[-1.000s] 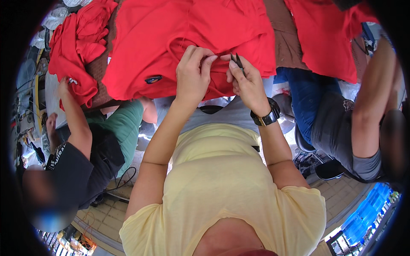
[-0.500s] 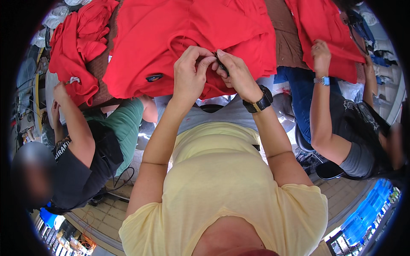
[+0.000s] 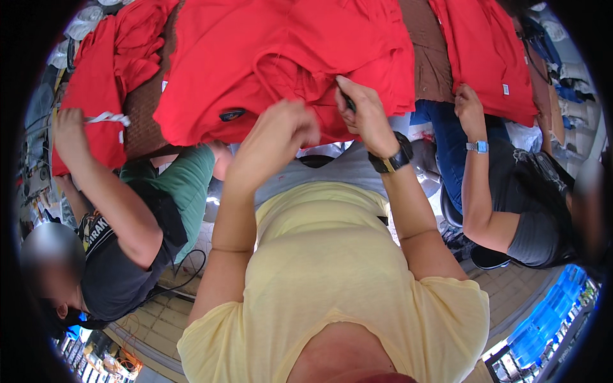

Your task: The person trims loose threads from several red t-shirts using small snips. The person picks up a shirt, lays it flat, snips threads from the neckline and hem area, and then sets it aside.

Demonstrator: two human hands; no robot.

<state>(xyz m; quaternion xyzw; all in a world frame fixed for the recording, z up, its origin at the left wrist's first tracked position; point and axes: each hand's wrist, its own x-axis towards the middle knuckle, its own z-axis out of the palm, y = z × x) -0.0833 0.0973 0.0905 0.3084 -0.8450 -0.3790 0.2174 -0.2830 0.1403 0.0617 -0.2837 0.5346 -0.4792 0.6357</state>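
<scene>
A red garment [image 3: 217, 70] lies spread in loose folds in front of me. Over its near part, my right hand [image 3: 368, 118] is closed around a small dark hand tool [image 3: 348, 102]. Most of that tool is hidden by the fingers, so its kind does not show. My left hand [image 3: 278, 131] hovers apart from the right one, above the garment's near edge. Motion smears its fingers, and I cannot tell whether anything is in them. A small dark oval object [image 3: 231, 115] rests on the red cloth, left of my left hand.
Brown cloth [image 3: 429, 51] covers the table under the garments. At my left, a person's hand [image 3: 70, 131] is by another red garment [image 3: 96, 83] with a white strip [image 3: 108, 118]. At my right, another person's hand [image 3: 469, 108] touches a third red garment [image 3: 488, 57].
My hands have parted: the left drew back toward me, and the right shifted slightly right with the dark tool. The left co-worker's arm moved outward; the right co-worker's hand came lower.
</scene>
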